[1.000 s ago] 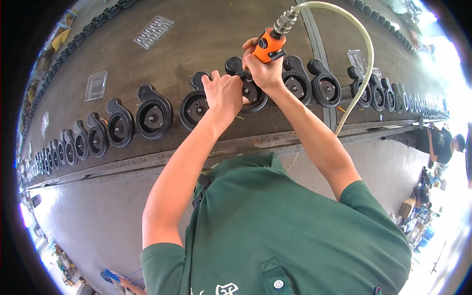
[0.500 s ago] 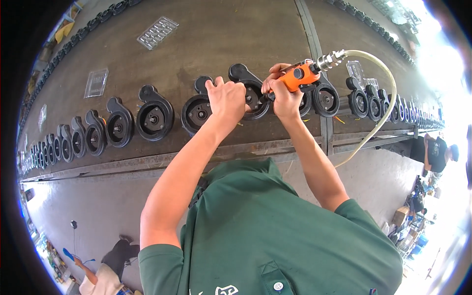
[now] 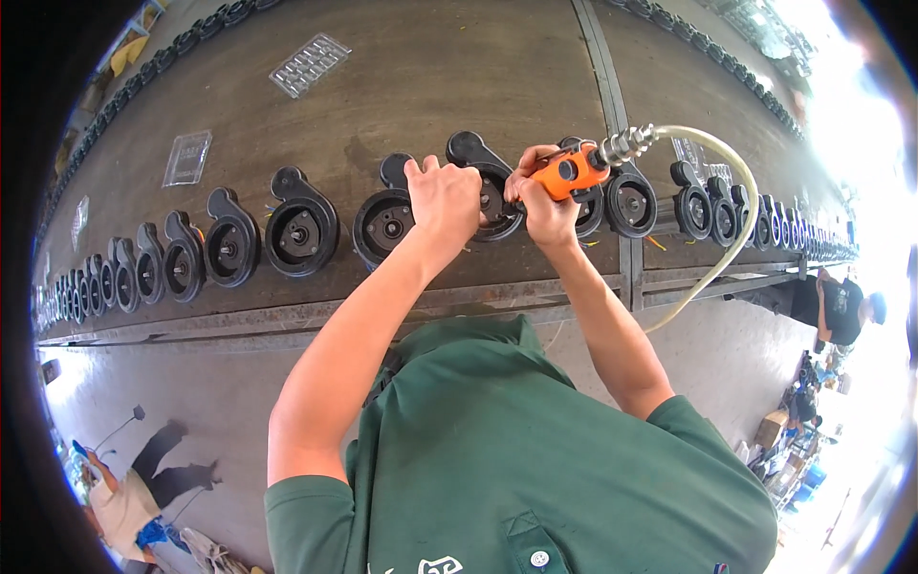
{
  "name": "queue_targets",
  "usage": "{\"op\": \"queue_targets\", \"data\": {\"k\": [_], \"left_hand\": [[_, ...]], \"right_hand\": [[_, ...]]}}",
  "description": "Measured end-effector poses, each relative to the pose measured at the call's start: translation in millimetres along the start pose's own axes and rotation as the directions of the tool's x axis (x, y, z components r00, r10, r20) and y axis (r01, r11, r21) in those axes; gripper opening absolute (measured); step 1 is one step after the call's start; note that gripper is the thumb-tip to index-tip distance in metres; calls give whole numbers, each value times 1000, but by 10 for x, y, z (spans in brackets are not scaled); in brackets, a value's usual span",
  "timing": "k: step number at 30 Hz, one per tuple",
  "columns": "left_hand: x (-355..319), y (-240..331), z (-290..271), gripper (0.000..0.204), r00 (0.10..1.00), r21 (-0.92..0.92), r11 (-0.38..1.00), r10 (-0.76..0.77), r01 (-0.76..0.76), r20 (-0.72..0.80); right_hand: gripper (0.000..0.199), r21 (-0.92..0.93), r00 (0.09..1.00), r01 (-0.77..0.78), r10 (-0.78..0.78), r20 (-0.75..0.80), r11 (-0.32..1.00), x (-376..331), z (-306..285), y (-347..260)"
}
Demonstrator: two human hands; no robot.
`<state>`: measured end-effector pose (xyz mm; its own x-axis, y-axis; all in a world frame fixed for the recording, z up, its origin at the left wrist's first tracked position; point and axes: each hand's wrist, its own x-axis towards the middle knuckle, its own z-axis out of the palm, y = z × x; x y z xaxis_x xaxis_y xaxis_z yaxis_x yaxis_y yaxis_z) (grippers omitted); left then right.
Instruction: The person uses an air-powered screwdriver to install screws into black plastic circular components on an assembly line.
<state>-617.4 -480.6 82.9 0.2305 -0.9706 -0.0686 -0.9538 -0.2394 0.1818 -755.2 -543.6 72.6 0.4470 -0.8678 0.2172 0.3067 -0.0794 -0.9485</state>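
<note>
My right hand (image 3: 547, 206) is wrapped round an orange air screwdriver (image 3: 570, 174), with a metal hose fitting at its far end. The tool's tip points at a round black motor housing (image 3: 494, 196) with a knob-like arm; my hands partly hide that end. My left hand (image 3: 446, 206) has its fingers bent over the left rim of the same housing. Just left of it lies another black housing (image 3: 384, 228), its metal disc facing up, partly behind my left wrist. A clear air hose (image 3: 749, 182) loops away from the screwdriver to the right.
Similar housings (image 3: 302, 234) stand in a long row along the near edge of the brown table (image 3: 430, 77). Clear plastic trays (image 3: 311, 65) lie farther back. A metal seam (image 3: 600, 67) crosses the tabletop. Other people (image 3: 124, 507) are on the floor at lower left and far right.
The screwdriver and my right hand have dipped slightly nearer and to the left, and the hose has swung with them. My left hand stays at the housing. The person at lower left has moved left.
</note>
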Motion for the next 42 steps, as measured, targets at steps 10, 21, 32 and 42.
{"op": "queue_targets", "data": {"k": [10, 21, 32, 42], "left_hand": [[-1, -66, -8, 36, 1000, -40, 999, -21, 22, 22], [-1029, 242, 254, 50, 815, -790, 210, -219, 576, 537], [-479, 381, 652, 40, 750, -842, -304, -386, 446, 537], [-433, 428, 748, 31, 734, -860, -310, -451, 404, 507]], "right_hand": [[21, -39, 997, 70, -68, 43, 997, -48, 75, -87], [23, 196, 999, 27, -32, 23, 980, 76, 295, 81], [22, 160, 999, -5, -3, 50, 987, 147, 393, 163], [23, 186, 998, -19, 8, 57, 982, 145, 378, 158]]}}
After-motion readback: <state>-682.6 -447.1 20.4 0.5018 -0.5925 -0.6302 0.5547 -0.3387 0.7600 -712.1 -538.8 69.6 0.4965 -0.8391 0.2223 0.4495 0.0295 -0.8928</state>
